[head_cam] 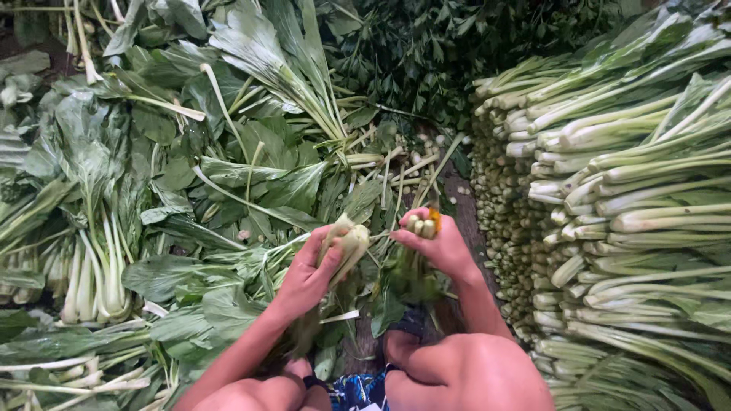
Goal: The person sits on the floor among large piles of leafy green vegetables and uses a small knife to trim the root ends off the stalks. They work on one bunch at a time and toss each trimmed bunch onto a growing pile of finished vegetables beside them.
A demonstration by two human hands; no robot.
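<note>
My left hand grips a leafy green stalk bunch by its pale base, its leaves hanging down toward my knees. My right hand holds a second small bunch of stalks, cut ends pointing up, with something orange at the fingertips; its dark leaves droop below. The two hands are close together above the ground, just in front of my bare knees.
Loose leafy greens cover the ground at left and ahead. A tall, neat stack of trimmed stalks, cut ends facing me, rises at right. Darker leafy herbs lie at the back. Trimmed stem pieces litter the middle.
</note>
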